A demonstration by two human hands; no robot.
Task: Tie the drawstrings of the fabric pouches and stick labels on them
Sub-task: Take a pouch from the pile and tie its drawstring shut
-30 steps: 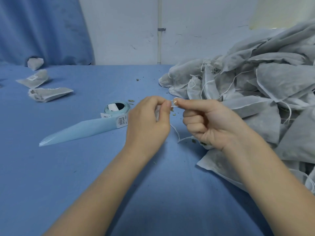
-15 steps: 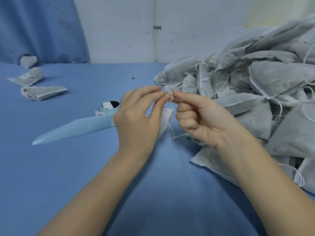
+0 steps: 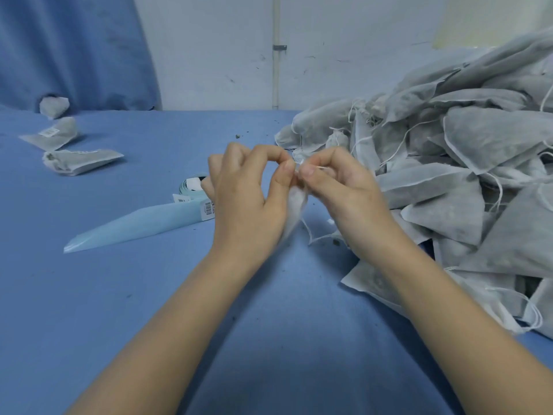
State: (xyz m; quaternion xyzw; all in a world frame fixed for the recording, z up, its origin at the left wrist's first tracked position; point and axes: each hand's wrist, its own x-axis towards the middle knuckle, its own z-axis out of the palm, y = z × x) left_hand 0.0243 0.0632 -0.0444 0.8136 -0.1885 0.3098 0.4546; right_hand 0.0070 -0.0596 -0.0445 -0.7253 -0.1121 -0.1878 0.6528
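Covered in blue cloth, the tabletop point(image 3: 119, 295), wide enough to keep untied and finished work well apart. Heaped along the right side, a big pile of grey pouches point(image 3: 449, 163) with loose white strings, placed within easy reach of the right arm, probably as the stock not yet tied. Far off at the left, three finished pouches point(image 3: 80, 158), lying flat and separate from the heap, likely so as not to mix them with the rest; on the middle one a small white label point(image 3: 49, 132) with a barcode, too small to read. Between them, just beside the left hand, a light blue backing strip point(image 3: 134, 226) running out from a roll of labels point(image 3: 193, 185), kept close for the sticking step; on its near end white labels with barcodes point(image 3: 208, 207), digits not readable. No brand name seen anywhere. Raised above the tabletop in the middle, the left hand point(image 3: 248, 202), thumb and forefinger pinching the white drawstring point(image 3: 321, 168) at the neck of one pouch point(image 3: 294, 209) that hangs down between both palms. Facing it and touching at the fingertips, the right hand point(image 3: 338, 193), also pinching the same drawstring, fingers curled, apparently to form or pull the knot tight. Below, the loose end of string trailing onto the cloth.
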